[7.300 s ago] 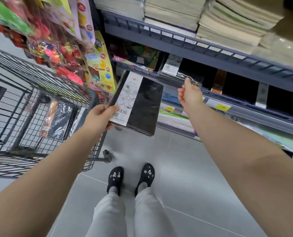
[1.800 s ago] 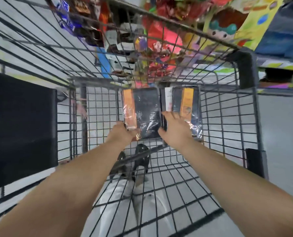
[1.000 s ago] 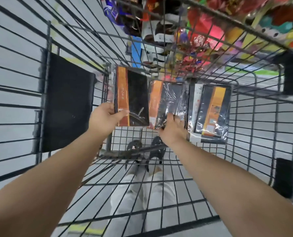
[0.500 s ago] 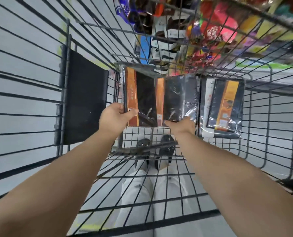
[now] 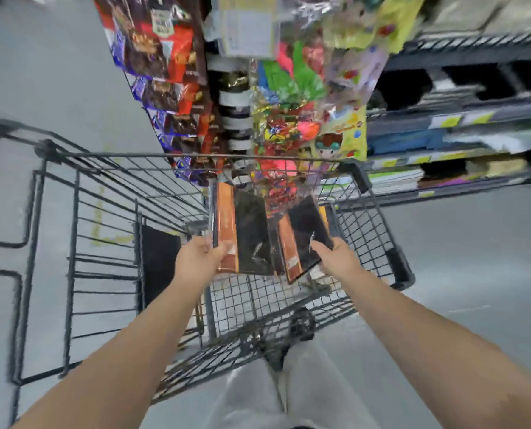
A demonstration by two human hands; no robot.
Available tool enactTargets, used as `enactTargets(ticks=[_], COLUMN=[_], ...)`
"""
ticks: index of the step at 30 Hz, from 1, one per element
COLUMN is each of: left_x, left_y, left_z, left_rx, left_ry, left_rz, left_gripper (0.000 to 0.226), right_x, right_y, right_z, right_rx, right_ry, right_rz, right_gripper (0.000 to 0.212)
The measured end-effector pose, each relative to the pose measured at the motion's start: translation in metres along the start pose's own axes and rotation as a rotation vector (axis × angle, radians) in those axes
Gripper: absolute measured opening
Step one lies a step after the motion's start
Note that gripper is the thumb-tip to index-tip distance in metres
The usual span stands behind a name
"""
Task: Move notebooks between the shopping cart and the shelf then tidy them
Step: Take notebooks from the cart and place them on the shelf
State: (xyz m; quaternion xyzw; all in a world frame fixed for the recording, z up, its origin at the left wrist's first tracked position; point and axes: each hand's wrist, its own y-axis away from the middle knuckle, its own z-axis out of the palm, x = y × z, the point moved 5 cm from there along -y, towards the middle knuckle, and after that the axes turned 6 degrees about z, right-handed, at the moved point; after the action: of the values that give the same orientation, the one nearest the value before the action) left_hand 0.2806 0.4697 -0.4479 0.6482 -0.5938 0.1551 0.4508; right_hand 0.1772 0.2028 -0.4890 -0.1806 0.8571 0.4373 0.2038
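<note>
Two plastic-wrapped notebooks, each black with an orange band, are held above the shopping cart (image 5: 363, 181) basket. The left hand (image 5: 197, 261) grips the left notebook (image 5: 242, 233) by its lower corner; the right hand (image 5: 335, 258) grips the right notebook (image 5: 303, 239), which is tilted. Their inner edges overlap between the hands. The shelf (image 5: 462, 119) lies beyond the right hand.

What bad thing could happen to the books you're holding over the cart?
The left hand pinches only the bottom corner of its tall wrapped notebook; the shiny wrap looks slippery, so it might tip or slide out.

The right hand holds its notebook tilted, close against the other one; they could knock together and drop into the shopping cart.
</note>
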Motion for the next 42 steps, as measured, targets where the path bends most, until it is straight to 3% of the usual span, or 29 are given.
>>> enactTargets(ticks=[5, 9, 11, 16, 24, 31, 35, 39, 42], left_x=[0.072, 0.132, 0.156, 0.218, 0.278, 0.309, 0.332, 0.358, 0.373], left_y=[0.006, 0.011, 0.014, 0.037, 0.082, 0.094, 0.078, 0.050, 0.022], left_z=[0.013, 0.046, 0.071, 0.152, 0.289, 0.347, 0.375, 0.410, 0.439], left_rx=[-0.034, -0.094, -0.135, -0.196, -0.209, -0.201, -0.167, -0.152, -0.149], left_ry=[0.041, 0.074, 0.060, 0.001, 0.041, 0.095, 0.114, 0.179, 0.206], left_rz=[0.147, 0.232, 0.275, 0.421, 0.398, 0.321, 0.265, 0.235, 0.206], left_gripper=[0.045, 0.046, 0.052, 0.043, 0.043, 0.039, 0.037, 0.039, 0.044], right_x=[0.008, 0.025, 0.037, 0.080, 0.150, 0.183, 0.178, 0.158, 0.144], right_y=[0.029, 0.043, 0.043, 0.042, 0.029, -0.015, -0.056, -0.100, -0.136], right_z=[-0.083, -0.152, -0.187, -0.269, -0.388, -0.457, -0.479, -0.503, -0.521], right_rx=[0.135, 0.220, 0.259, 0.346, 0.331, 0.321, 0.295, 0.280, 0.274], right_ry=[-0.296, -0.511, -0.560, -0.669, -0.643, -0.707, -0.732, -0.785, -0.816], right_rz=[0.030, 0.037, 0.029, 0.008, -0.036, -0.032, -0.021, -0.028, -0.009], right_gripper=[0.018, 0.018, 0.015, 0.019, 0.007, 0.009, 0.026, 0.014, 0.027])
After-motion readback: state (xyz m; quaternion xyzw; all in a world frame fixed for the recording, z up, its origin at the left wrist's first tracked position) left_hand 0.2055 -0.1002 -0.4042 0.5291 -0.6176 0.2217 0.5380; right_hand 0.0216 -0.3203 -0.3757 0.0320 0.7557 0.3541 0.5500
